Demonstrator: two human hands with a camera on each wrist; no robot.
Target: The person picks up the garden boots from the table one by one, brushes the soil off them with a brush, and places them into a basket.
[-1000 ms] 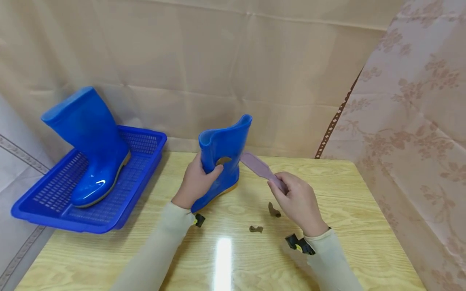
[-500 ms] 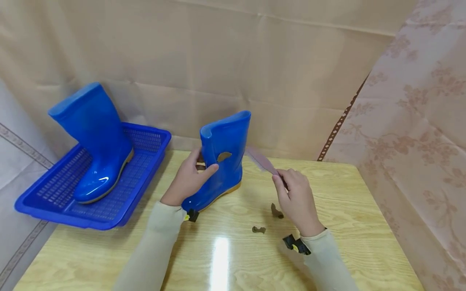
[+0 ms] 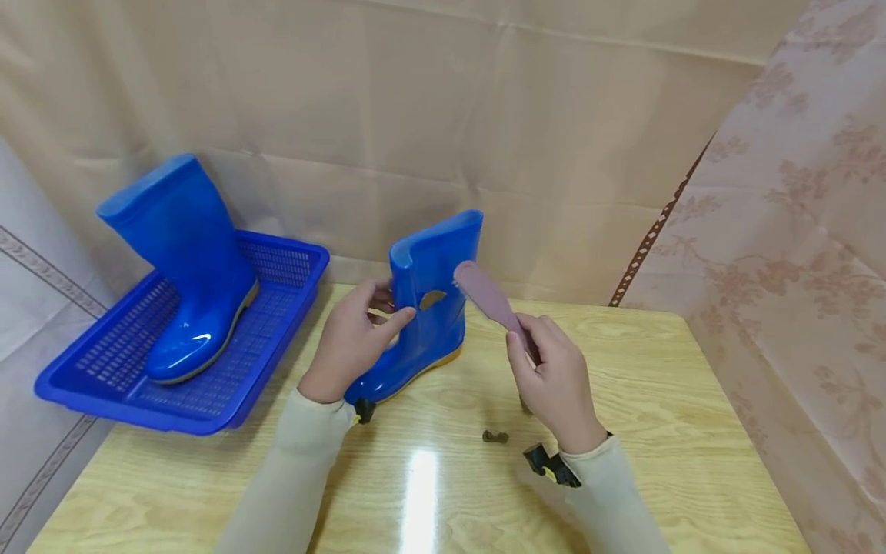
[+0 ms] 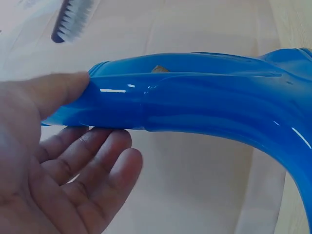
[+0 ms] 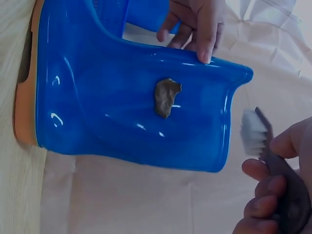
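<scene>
A blue rain boot (image 3: 439, 331) with a yellowish sole stands on the wooden table, toe toward the person. On its shaft sticks a brown mud-like patch (image 5: 166, 97). My left hand (image 3: 349, 335) holds the front edge of the shaft, thumb (image 4: 70, 90) on the near side and fingers (image 4: 117, 161) on the other. My right hand (image 3: 554, 377) grips the handle of a mauve brush (image 3: 484, 292). In the right wrist view the brush's white bristles (image 5: 253, 134) face the boot's top opening, with a gap between. The brush head overlaps the boot's edge in the head view.
At left, a blue mesh basket (image 3: 277, 346) holds a second blue boot (image 3: 197, 285). One small brown piece (image 3: 494, 436) lies on the table (image 3: 623, 446); another is mostly hidden behind the right hand. Beige cloth (image 3: 346, 115) hangs behind, patterned cloth (image 3: 817, 269) at right.
My left hand has shifted from round the shaft to its front edge, showing more of the boot's toe. The brush has turned and come up to the boot; my right hand now covers one brown piece.
</scene>
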